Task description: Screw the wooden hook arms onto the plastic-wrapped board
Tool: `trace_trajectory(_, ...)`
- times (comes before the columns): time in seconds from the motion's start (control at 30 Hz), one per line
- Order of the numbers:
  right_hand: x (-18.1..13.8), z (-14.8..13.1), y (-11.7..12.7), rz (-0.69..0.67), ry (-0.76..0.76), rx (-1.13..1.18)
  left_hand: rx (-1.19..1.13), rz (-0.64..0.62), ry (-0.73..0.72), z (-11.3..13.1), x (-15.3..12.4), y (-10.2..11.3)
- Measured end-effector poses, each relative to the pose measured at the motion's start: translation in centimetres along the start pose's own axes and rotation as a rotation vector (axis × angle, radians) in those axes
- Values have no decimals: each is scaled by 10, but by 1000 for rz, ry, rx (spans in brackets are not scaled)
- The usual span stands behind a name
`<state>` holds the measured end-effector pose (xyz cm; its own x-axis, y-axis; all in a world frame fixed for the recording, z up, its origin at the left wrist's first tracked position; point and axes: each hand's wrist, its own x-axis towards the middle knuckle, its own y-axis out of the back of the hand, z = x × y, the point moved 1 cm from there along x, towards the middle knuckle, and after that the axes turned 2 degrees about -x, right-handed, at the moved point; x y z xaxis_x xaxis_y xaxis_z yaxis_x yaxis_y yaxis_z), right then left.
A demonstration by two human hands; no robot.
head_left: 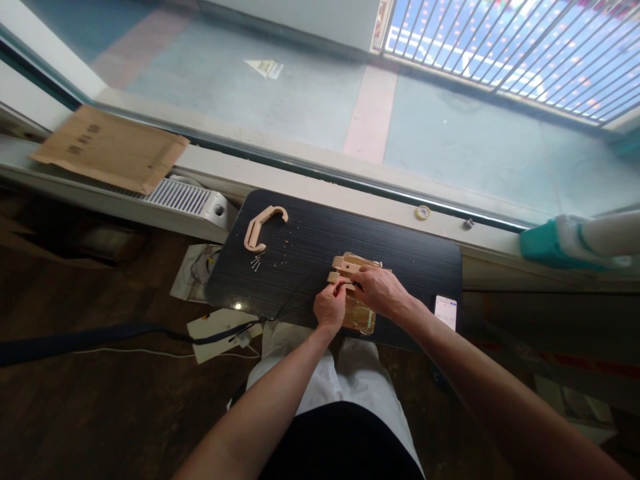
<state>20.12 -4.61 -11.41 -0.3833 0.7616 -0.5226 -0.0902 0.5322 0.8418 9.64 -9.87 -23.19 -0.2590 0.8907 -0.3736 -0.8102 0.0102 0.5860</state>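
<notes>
Small black wood-grain table (410, 260), person seated at its near edge. Near the middle of the near edge sits a pale wooden bar assembly (345, 267), two short bars stacked over a flat tan board in clear wrap (361, 319). Left hand (329, 308) pinches the near bar's left end, fingertips together on it. Right hand (380, 290) lies across the bars from the right, fingers curled down and clamped on them. Judged partway: the bars look joined, while a curved pale wooden hook piece (263, 227) at the far left corner and thin metal pins (256, 262) just beside it lie untouched. White phone (445, 311) at the near right edge.
</notes>
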Motion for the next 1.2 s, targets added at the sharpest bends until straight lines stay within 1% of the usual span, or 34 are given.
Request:
trace_trajectory(0.17,2,-5,0,-20,32,-44,38,-19,35,2,0,1)
trace_trajectory(0.33,9,-15,4,-49,222,-87,93,-27,56,1,0,1)
trace_trajectory(0.37,12,-16,4,-56,240,-96,93,-24,53,1,0,0)
trace_trajectory(0.4,14,-17,5,-60,239,-105,87,-18,44,0,0,0)
trace_trajectory(0.47,19,-17,6,-63,175,-108,64,0,18,-1,1,-1)
trace_trajectory(0.6,25,-16,7,-79,-80,-60,33,0,21,1,2,0)
trace_trajectory(0.67,24,-15,8,-82,-159,-45,23,-14,27,3,4,0)
trace_trajectory(0.73,21,-13,10,-62,-146,-50,-1,-27,14,4,4,0)
trace_trajectory(0.83,14,-12,12,-8,-30,-86,-54,-60,-14,-1,4,2)
trace_trajectory(0.93,9,-10,11,25,28,-119,-76,-96,-39,-10,1,14)
trace_trajectory(0.97,8,-9,10,30,25,-123,-63,-90,-51,-13,1,21)
trace_trajectory(1.0,8,-9,8,26,18,-123,-27,-55,-73,-15,2,28)
trace_trajectory(1.07,9,-6,5,3,-1,-123,58,29,-230,-14,6,40)
trace_trajectory(1.1,10,-5,4,-4,-7,-125,91,35,-315,-12,10,45)
trace_trajectory(1.13,10,-4,4,-4,-11,-128,118,19,-379,-9,14,48)
trace_trajectory(1.17,11,-4,4,-1,-13,-131,142,-19,-408,-6,18,49)
trace_trajectory(1.2,10,-3,4,5,-10,-134,165,-65,-407,-3,23,49)
